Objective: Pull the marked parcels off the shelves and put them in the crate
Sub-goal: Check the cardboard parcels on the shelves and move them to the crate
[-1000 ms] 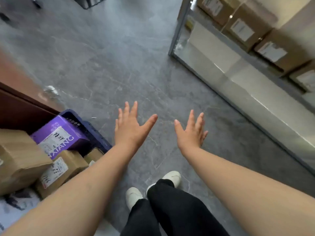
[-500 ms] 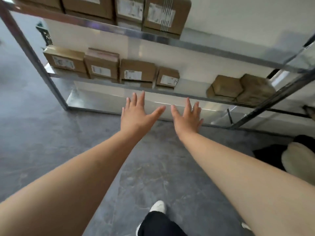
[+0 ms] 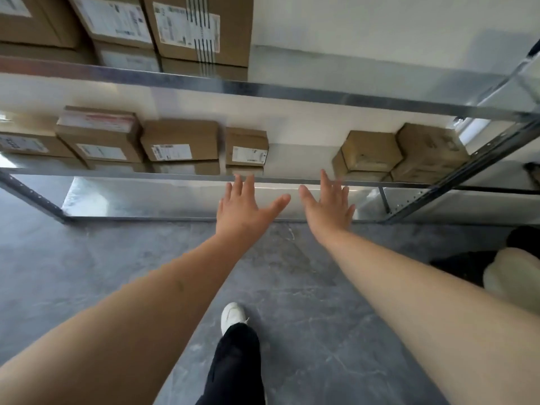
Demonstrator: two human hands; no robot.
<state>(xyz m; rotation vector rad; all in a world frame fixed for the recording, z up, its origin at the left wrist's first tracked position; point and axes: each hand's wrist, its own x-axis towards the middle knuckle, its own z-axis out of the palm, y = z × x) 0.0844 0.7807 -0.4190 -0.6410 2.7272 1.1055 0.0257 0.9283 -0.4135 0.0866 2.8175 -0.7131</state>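
The parcels sit on the metal shelves [image 3: 321, 97] in front of me, and none of them is in my hands yet. The nearest is a small box [image 3: 247, 147] with a white label, on the middle shelf just past my left fingertips. Beside it on the left is a wider box [image 3: 179, 141], then a box with a red-and-white label on top [image 3: 98, 133]. Off to the right, past a gap, are two plain boxes [image 3: 369, 150] that look crumpled. More boxes [image 3: 201, 27] stand on the top shelf. The crate is not in sight, so I cannot say where it is. My left hand [image 3: 244, 209] is flat and spread wide, holding nothing. My right hand [image 3: 327, 207] is the same, fingers straight, holding nothing. Both hang in the air in front of the shelf edge, not touching it. I think the big risk is taking the wrong box, because the labels are too small and blurry to read from here. If I grab the small box too fast, I may bump the wider one next to it. My foot [image 3: 232, 315] is mid-step on the smooth floor [image 3: 87, 273], so I could slip or knock my fingers on the metal edge.
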